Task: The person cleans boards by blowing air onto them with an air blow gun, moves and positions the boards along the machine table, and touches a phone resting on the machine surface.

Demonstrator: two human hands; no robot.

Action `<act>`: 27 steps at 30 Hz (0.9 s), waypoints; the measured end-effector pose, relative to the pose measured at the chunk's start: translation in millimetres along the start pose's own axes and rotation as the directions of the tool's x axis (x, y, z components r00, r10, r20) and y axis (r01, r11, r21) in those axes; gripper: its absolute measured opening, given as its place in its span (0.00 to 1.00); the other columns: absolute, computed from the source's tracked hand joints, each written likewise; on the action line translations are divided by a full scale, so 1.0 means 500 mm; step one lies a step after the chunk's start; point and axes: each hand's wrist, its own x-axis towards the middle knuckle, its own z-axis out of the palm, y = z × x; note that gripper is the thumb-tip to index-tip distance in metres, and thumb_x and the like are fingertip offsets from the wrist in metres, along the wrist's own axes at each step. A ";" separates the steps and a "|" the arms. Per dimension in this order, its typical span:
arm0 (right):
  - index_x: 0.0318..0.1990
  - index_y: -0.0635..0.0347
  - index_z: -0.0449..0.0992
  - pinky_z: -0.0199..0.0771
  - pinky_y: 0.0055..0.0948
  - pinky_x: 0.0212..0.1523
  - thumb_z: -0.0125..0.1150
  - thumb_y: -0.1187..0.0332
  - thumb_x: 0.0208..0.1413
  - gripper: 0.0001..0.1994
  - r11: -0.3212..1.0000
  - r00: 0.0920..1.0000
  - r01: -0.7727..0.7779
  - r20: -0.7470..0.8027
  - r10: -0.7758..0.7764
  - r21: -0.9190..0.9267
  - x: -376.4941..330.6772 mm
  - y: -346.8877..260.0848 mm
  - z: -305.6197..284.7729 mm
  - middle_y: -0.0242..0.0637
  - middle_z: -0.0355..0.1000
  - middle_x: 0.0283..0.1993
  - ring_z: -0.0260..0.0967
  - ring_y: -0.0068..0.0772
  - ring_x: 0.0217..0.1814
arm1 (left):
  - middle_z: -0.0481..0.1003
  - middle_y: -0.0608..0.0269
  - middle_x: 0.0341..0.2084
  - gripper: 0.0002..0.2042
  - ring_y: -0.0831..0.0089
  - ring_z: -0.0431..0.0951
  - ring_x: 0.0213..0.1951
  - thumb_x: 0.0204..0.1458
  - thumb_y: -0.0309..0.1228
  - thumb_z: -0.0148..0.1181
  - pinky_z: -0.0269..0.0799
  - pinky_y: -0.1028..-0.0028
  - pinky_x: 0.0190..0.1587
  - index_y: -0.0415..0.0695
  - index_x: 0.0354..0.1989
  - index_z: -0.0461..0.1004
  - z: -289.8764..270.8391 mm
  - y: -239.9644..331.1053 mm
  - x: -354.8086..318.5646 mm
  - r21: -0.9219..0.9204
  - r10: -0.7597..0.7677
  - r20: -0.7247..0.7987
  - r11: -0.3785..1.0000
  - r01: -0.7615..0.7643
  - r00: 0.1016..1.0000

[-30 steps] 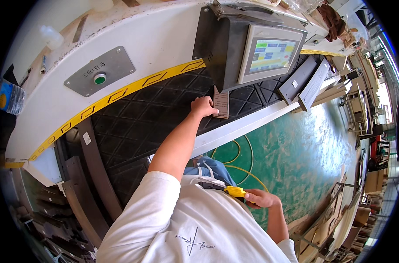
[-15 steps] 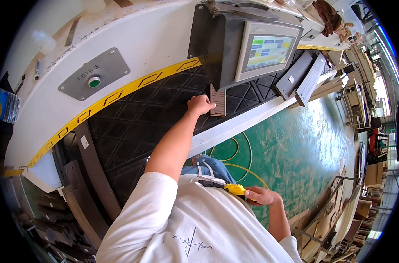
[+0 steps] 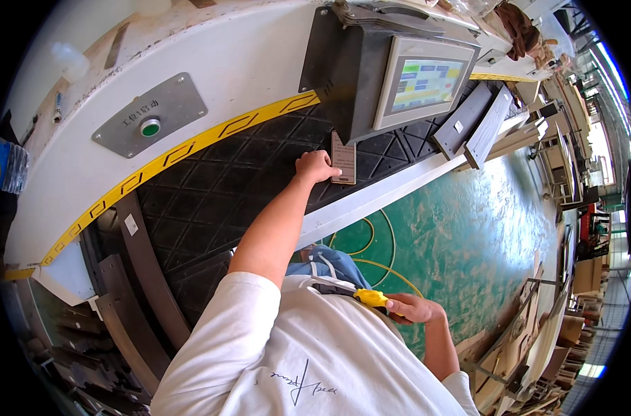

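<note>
My left hand (image 3: pixel 314 167) reaches over the black ribbed work surface (image 3: pixel 253 170). Its fingers are curled, and its thumb rests on the edge of a flat, narrow brown-grey card-like piece (image 3: pixel 344 158) bearing printed lines. The far end of that piece reaches the lower edge of the dark screen housing (image 3: pixel 350 83). Close to my waist on the right, my right hand (image 3: pixel 411 308) is closed round the end of a yellow-and-black hand tool (image 3: pixel 369 297). Its slim dark front part points left across my shirt; its exact kind is unclear.
A lit touch screen (image 3: pixel 426 84) stands above the surface. Two dark boards (image 3: pixel 462 119) lie at the right, and long brown boards (image 3: pixel 152 260) at the left. A green button (image 3: pixel 149 127) sits on the white machine wall. Yellow hose (image 3: pixel 391 269) loops over the green floor.
</note>
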 end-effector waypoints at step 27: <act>0.66 0.66 0.68 0.54 0.21 0.21 0.49 0.34 0.70 0.39 0.999 0.999 0.031 0.004 -0.032 0.023 0.009 -0.005 0.003 0.21 0.62 0.25 0.55 0.12 0.21 | 0.84 0.66 0.41 0.22 0.59 0.81 0.51 0.39 0.55 0.79 0.75 0.57 0.53 0.54 0.37 0.82 0.003 -0.010 0.001 0.009 0.048 -0.024 0.999 -0.048 0.999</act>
